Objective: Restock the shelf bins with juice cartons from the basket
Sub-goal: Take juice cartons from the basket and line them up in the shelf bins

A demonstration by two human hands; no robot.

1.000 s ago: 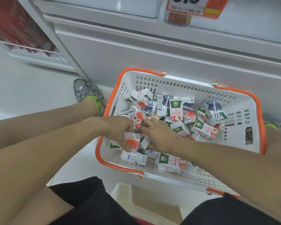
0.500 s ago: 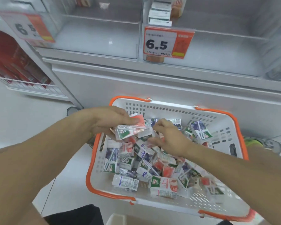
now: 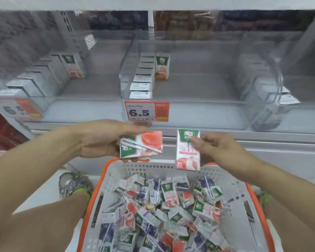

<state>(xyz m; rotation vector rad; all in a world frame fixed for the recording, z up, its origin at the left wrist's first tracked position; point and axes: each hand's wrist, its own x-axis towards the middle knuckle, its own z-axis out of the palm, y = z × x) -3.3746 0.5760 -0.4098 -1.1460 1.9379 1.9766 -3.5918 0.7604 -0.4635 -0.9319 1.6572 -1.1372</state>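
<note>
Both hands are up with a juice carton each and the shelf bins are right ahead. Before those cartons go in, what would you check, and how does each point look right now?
1. Left hand grips its carton: ok, held sideways.
2. Right hand pinches its carton: ok, upright.
3. Room in the middle bin: ok, one row and a single carton at the back, floor bare beside them.
4. Flavour matches that bin: cannot tell, shelf labels blurred.
5. Path over the bin's clear front wall: cannot tell, cartons are below the price tag.
6. Basket holds more stock: ok.
</note>
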